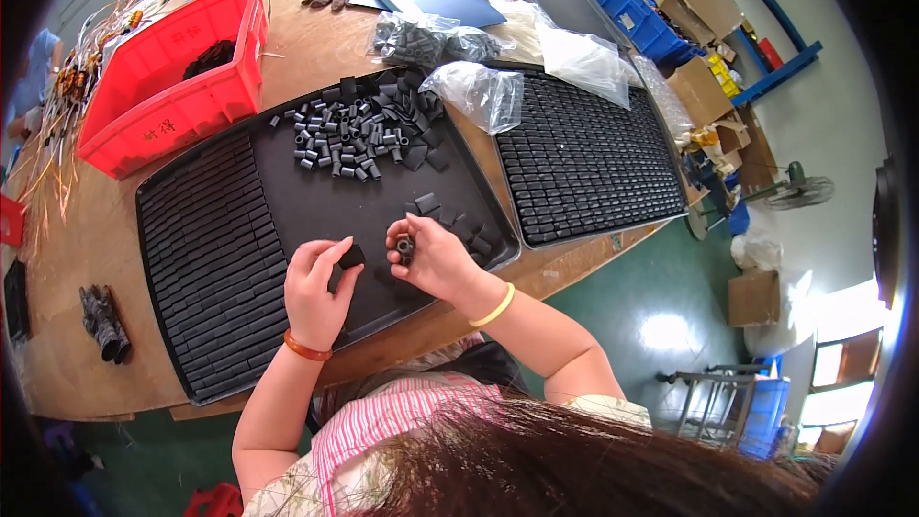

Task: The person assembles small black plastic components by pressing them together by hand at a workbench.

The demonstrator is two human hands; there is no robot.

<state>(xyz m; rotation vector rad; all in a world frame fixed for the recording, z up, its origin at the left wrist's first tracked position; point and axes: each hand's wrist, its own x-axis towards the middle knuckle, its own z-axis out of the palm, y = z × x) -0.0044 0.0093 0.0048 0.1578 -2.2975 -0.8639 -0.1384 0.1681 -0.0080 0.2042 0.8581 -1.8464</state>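
Over the near part of the black tray (311,206), the left hand (321,282) pinched a flat black piece (352,256) between the thumb and the fingers, and the right hand (433,254) had its fingers curled around a small hollow black part (405,250); whether more parts were inside this palm, I could not tell. The two hands were apart from each other. On the left side of the tray lay tight rows of black pieces (211,268), in the far part was a heap of black tubes (347,139), and near its right corner were loose flat pieces (464,228), just beside the right hand. The flat piece seemed to me easy to lose, because it was held near one edge; a weak pinch could let it turn or drop. The right wrist was close to the loose pieces, so a wide swing of this arm could push them about. The left hand stood next to the rows, and a careless knock of its wrist could break their straight lines. Also the tubes, being round, could perhaps roll if somebody bumped the heap or pulled the clear plastic bag (479,96) beyond the right edge of the tray.
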